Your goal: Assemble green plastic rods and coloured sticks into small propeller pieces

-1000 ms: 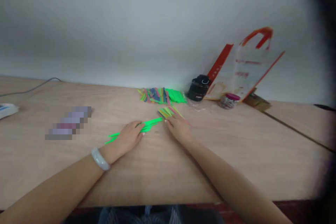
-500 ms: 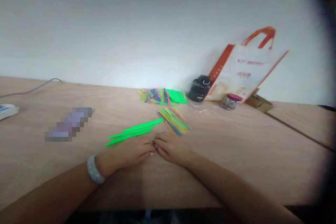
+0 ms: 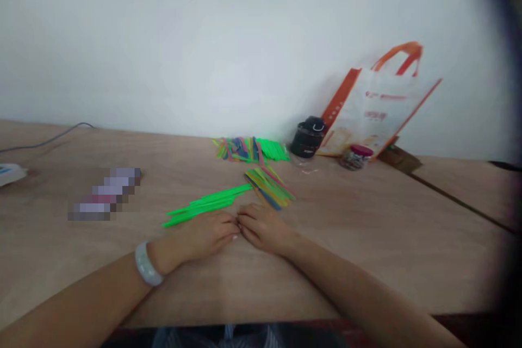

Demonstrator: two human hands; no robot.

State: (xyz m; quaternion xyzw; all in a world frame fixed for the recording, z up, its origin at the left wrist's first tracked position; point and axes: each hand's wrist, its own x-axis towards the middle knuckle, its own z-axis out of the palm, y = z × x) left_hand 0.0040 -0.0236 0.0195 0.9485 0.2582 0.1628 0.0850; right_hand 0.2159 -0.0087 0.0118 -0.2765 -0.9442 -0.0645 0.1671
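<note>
Left hand (image 3: 204, 232) and right hand (image 3: 264, 229) are lying flat, fingers (image 3: 227, 225) relaxed and slightly spread, holding nothing. Neon green craft sticks (image 3: 206, 204) are lying just past the left hand, long axis slanting up-right toward multicoloured craft sticks (image 3: 269, 189), nearer the right hand. A mixed stick pile (image 3: 250, 149) is sitting farther beyond them.

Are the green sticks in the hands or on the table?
On the wooden table: the green sticks lie flat, and the left hand and right hand rest beside them, not gripping.
</note>
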